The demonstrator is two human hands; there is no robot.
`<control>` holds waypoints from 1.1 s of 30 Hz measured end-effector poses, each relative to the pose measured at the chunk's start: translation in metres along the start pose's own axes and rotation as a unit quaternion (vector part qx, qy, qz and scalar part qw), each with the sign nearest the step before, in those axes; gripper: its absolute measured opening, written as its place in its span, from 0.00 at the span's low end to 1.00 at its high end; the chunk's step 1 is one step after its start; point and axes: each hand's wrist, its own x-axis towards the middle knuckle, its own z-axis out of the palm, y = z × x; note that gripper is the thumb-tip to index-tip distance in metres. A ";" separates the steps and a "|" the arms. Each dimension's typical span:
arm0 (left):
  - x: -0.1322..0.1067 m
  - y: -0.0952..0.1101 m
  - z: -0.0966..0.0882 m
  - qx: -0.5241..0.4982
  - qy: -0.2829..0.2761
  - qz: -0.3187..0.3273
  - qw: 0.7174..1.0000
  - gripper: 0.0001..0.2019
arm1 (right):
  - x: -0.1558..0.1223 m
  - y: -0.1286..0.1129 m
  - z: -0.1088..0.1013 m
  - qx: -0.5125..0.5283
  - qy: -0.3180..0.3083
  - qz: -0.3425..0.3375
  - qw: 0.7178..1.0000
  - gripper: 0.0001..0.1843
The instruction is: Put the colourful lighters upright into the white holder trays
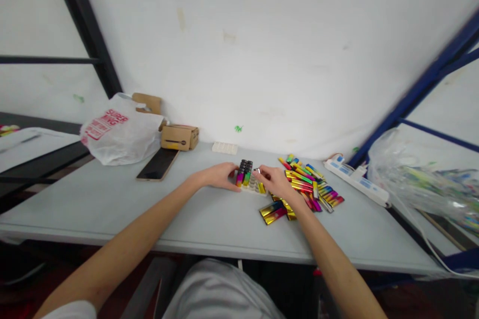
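Note:
Two rows of lighters (247,173) with black tops and shiny purple, green and yellow bodies stand upright in the left part of a white slotted tray (251,188). My left hand (220,176) is closed around the tray's left end, its thumb low at the near corner and its fingers behind. Over the right part of the tray, my right hand (274,180) pinches a lighter (261,188) whose yellow lower end shows under the fingers. Close to the right hand lies a loose heap of shiny multicoloured lighter-shaped pieces (305,182), with flat gold and red ones (275,212) nearer me.
Another white tray (224,148) lies by the wall. At the left are a phone (158,163), a small cardboard box (180,137) and a white plastic bag (121,129). A power strip (357,182) and clear plastic bags (419,179) are at the right.

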 end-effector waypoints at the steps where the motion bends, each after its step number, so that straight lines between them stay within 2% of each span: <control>1: 0.000 0.001 -0.001 0.000 0.000 -0.004 1.000 0.29 | -0.001 -0.001 0.001 0.017 -0.009 0.010 1.000 0.26; 4: -0.001 0.002 -0.001 0.004 0.005 -0.016 1.000 0.31 | -0.003 -0.004 0.003 0.076 -0.038 0.028 0.996 0.24; 7: -0.001 0.002 0.000 0.005 0.006 -0.015 1.000 0.32 | -0.002 -0.006 0.004 0.079 -0.056 0.032 0.995 0.23; 11: -0.001 0.003 0.000 0.008 0.011 -0.007 1.000 0.30 | 0.001 -0.010 0.009 0.017 -0.066 0.001 0.998 0.21; 15: -0.002 0.005 -0.001 0.009 0.008 -0.006 1.000 0.29 | 0.004 -0.017 0.016 -0.086 -0.047 -0.003 0.995 0.16; 19: -0.002 0.005 -0.003 0.023 0.004 -0.005 1.000 0.29 | 0.004 -0.016 0.013 -0.109 -0.046 -0.006 0.993 0.22; 21: -0.002 0.004 -0.003 0.022 -0.001 -0.005 1.000 0.30 | 0.004 -0.007 0.003 -0.121 -0.022 0.003 0.992 0.26; 24: -0.001 0.003 -0.003 0.024 -0.003 -0.007 1.000 0.32 | 0.004 0.021 -0.018 -0.172 0.059 0.052 0.982 0.29; 27: 0.000 0.002 -0.003 0.039 -0.001 -0.023 0.999 0.33 | 0.002 0.057 -0.037 -0.230 0.094 0.101 0.963 0.21; 30: 0.000 0.004 -0.004 0.042 0.002 -0.025 0.999 0.33 | 0.000 0.084 -0.044 -0.293 0.031 0.154 0.943 0.18; 33: -0.001 0.007 -0.005 0.045 0.000 -0.029 0.999 0.32 | 0.003 0.092 -0.040 -0.338 -0.022 0.217 0.916 0.18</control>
